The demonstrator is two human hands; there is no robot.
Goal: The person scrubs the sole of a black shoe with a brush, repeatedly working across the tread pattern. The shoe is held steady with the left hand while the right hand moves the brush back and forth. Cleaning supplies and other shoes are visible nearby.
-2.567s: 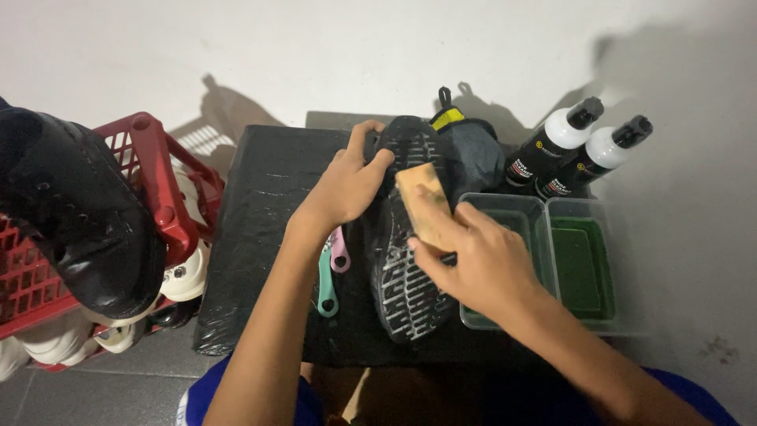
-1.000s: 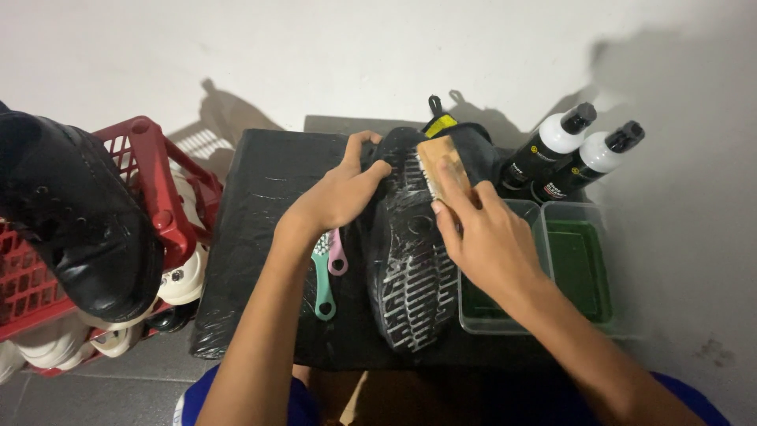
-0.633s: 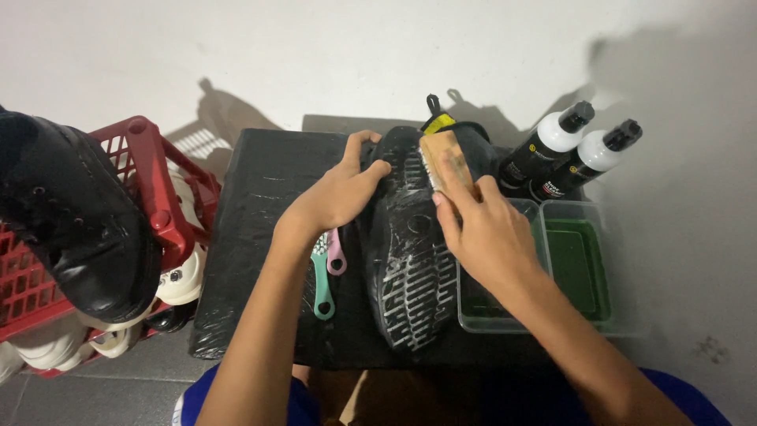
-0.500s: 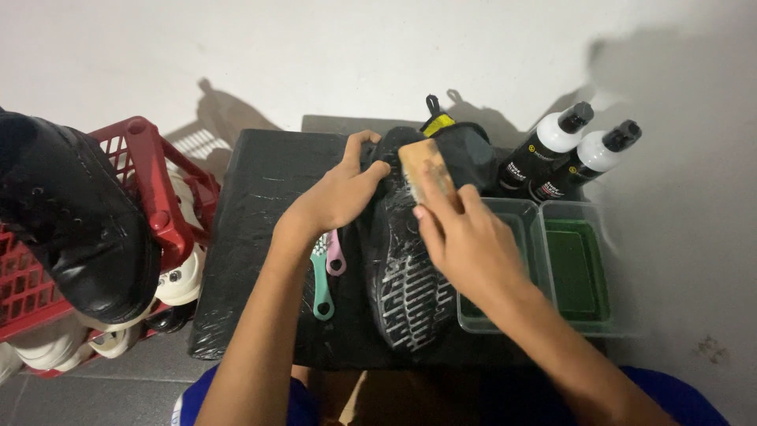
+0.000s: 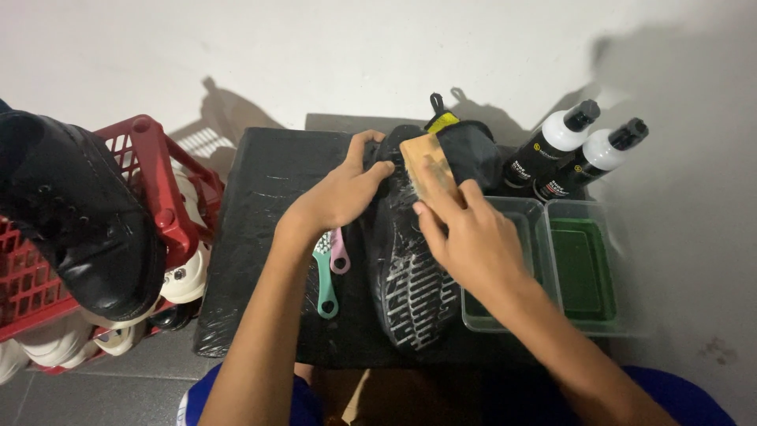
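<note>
Suds coat the upturned black shoe [image 5: 410,260] on the mat. Left hand [image 5: 339,193] clamps its heel; right hand [image 5: 465,237] presses a wooden brush [image 5: 426,162] onto the sole. A slip could tip the 2 water tubs [image 5: 583,268] just right of the shoe.

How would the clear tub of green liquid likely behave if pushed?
The clear tub would probably slide flat rather than tip, being low and wide. Its green liquid would likely slosh, since it is open-topped. It touches a second tub, which may shift too.
</note>
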